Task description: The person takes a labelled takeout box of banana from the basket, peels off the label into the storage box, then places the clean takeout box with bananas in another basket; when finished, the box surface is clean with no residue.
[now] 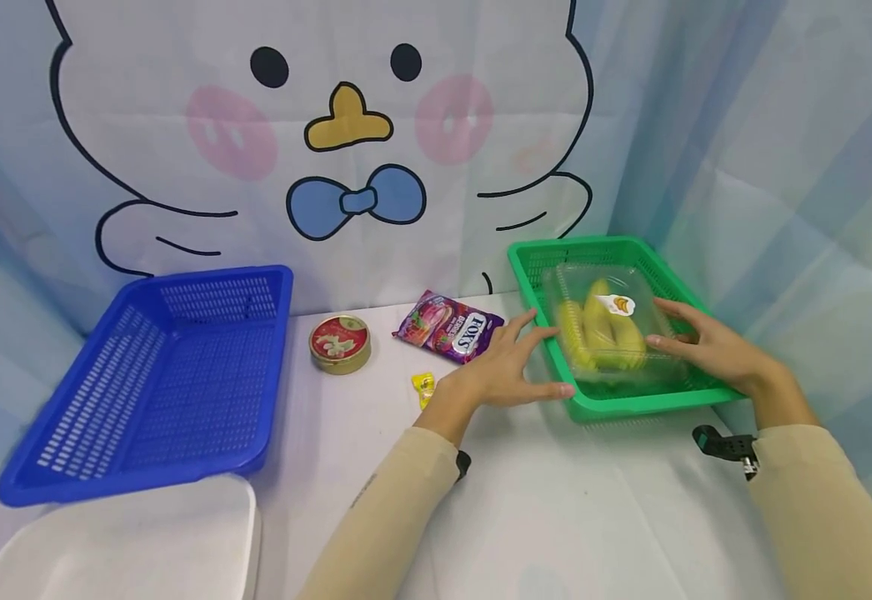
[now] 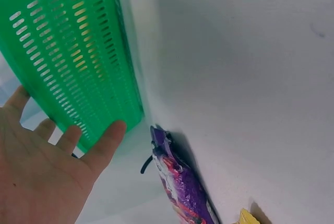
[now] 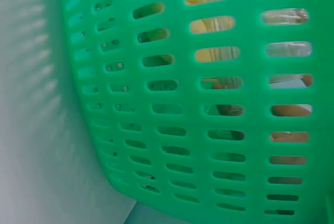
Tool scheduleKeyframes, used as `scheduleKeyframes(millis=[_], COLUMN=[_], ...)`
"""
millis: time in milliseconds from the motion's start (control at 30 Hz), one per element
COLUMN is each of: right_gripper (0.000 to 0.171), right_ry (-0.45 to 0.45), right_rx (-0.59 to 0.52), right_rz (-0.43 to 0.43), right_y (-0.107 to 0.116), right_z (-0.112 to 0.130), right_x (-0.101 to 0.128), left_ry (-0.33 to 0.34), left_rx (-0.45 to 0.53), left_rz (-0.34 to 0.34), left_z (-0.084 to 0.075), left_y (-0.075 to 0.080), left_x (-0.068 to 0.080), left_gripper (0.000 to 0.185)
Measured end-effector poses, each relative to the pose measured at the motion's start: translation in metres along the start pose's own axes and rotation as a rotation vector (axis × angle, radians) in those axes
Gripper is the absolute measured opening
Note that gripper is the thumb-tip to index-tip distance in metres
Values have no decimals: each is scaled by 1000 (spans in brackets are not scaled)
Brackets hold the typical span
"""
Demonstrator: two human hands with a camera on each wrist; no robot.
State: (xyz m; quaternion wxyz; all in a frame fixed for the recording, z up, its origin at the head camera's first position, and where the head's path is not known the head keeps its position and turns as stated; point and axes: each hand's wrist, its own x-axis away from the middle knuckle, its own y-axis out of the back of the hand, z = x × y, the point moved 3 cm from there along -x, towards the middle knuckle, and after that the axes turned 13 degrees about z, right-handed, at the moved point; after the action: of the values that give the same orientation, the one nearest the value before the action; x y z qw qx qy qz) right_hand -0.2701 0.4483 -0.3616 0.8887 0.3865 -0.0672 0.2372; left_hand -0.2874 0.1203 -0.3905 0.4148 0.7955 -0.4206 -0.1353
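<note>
A clear plastic box (image 1: 608, 371) of yellow bananas (image 1: 599, 325), with a banana sticker on its lid, sits in the green basket (image 1: 608, 407). My right hand (image 1: 721, 350) reaches over the basket's right side, its thumb and fingertips at the box's right edge. Fingers spread, my left hand (image 1: 499, 367) is at the basket's left rim; the left wrist view shows the palm facing the slotted wall (image 2: 78, 62). The right wrist view is filled by the basket's wall (image 3: 250, 125), with bits of the right hand showing through the slots.
A purple Fox's candy bag (image 1: 447, 327) and a yellow-wrapped sweet (image 1: 423, 387) lie beside the left hand. Further left are a round red-lidded tin (image 1: 340, 343), a blue basket (image 1: 181, 392) and a white tub (image 1: 136, 533). A printed curtain (image 1: 376, 267) hangs behind.
</note>
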Motion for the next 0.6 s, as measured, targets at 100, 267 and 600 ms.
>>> scheduleKeyframes(millis=[100,267,600], right_gripper=[82,80,77], right_ry=[3,9,11], right_rx=[-15,-29,-58], right_rz=[-7,-5,-70], right_y=[-1,2,6], right_z=[-4,-2,-4], right_x=[3,-3,4], left_ry=[-3,-2,-9], left_rx=[3,5,-3], left_rz=[-5,-22,-14], left_z=[0,1,-2], left_y=[-3,1,0], left_x=[-1,2,-2], left_gripper=[92,92,92])
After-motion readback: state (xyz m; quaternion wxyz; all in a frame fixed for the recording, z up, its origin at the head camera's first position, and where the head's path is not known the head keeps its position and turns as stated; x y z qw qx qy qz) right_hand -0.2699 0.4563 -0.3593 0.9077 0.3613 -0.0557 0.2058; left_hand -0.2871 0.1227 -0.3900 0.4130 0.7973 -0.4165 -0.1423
